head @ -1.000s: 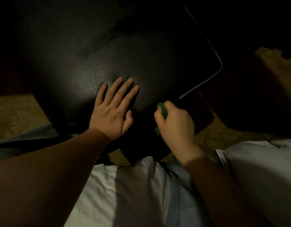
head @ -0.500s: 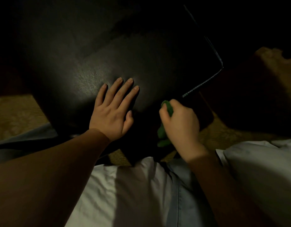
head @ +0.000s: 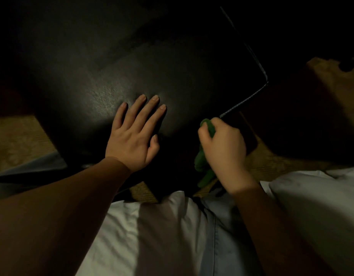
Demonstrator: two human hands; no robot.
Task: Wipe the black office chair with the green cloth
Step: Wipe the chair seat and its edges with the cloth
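Dim downward view, left hand point(head: 135, 136) lying flat with fingers spread on the black office chair point(head: 172, 62) seat, right hand point(head: 223, 146) gripping a bunched green cloth point(head: 204, 162) at the seat's near edge — cloth hanging below the fist, white shirt point(head: 152, 236) showing beneath, tan floor point(head: 16, 140) showing beside the chair.

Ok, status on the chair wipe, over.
Left hand flat on the black chair. Right hand gripping the green cloth at the chair's near edge. Nothing visible in the way, though the light is dim.
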